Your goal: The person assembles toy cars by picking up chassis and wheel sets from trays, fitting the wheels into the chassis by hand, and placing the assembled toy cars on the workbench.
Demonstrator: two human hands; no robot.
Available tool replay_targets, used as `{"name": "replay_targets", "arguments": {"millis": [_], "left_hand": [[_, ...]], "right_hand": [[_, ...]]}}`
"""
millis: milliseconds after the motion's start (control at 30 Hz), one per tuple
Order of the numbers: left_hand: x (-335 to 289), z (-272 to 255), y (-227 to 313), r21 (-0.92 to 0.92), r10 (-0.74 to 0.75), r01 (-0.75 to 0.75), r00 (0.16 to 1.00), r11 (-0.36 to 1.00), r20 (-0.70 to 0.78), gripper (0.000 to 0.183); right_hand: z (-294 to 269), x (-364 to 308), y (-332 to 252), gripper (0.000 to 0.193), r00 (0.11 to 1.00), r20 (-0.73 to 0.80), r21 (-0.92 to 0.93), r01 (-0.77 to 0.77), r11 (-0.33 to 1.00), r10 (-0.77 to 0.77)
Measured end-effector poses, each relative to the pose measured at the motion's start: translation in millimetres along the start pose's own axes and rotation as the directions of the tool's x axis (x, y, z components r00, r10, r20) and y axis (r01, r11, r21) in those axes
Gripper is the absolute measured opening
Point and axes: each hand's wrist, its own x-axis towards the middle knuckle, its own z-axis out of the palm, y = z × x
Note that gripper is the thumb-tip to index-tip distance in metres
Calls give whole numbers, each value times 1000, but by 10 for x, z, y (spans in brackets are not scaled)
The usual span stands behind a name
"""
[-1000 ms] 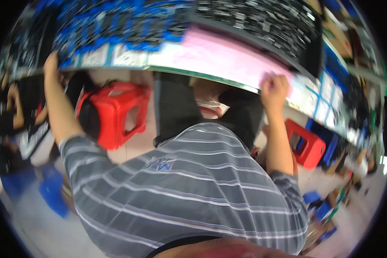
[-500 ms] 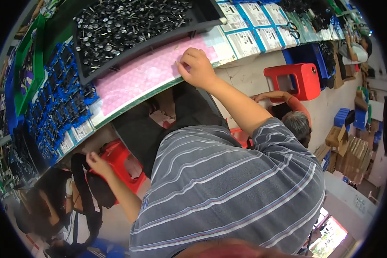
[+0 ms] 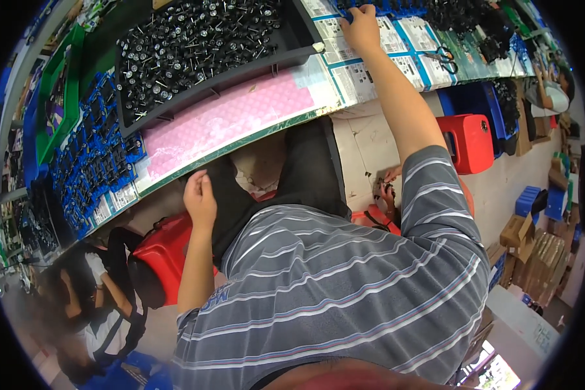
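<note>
My right arm stretches across the bench, and my right hand (image 3: 363, 31) is at its far side. Thumb and fingers there are bent around a blue plastic part (image 3: 347, 15) at the edge of a row of blue and black parts (image 3: 396, 8). Just off the bench's near edge, above my lap, hangs my left hand (image 3: 200, 198). Its fingers are loosely bent with the thumb apart, and I see nothing in it. Between the hands lies a pink quilted mat (image 3: 227, 117), with a black tray (image 3: 205, 96) of small black pieces with shiny metal pins behind it.
Scissors (image 3: 443, 60) lie on printed sheets (image 3: 354, 81) at the right. More blue and black parts (image 3: 97, 159) cover the bench's left, near a green bin (image 3: 62, 97). Red stools (image 3: 471, 143) stand below. Other people are at the lower left and on the right.
My right hand has gone from above the pink mat to the blue parts at the far right. My left hand has moved rightward and up toward the bench edge.
</note>
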Motion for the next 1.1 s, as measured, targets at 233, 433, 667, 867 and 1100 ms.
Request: {"name": "replay_targets", "arguments": {"millis": [233, 433, 667, 867, 1100], "left_hand": [[78, 639, 1070, -299, -21, 119, 951, 947, 309, 19], [168, 1000, 1306, -599, 93, 369, 795, 711, 600, 44], [275, 822, 1402, -764, 119, 489, 805, 422, 581, 58], [238, 423, 1206, -793, 37, 401, 883, 458, 468, 42], [114, 201, 956, -770, -59, 372, 914, 519, 402, 39]], "right_hand": [[-296, -449, -80, 29, 995, -101, 129, 19, 991, -5], [-1392, -1609, -1167, 30, 997, -10, 596, -54, 801, 75], [-1434, -1153, -1451, 17, 896, 314, 712, -3, 702, -315], [52, 483, -1449, 27, 900, 423, 87, 71, 994, -101], [726, 693, -1519, 36, 722, 657, -90, 360, 929, -216]]}}
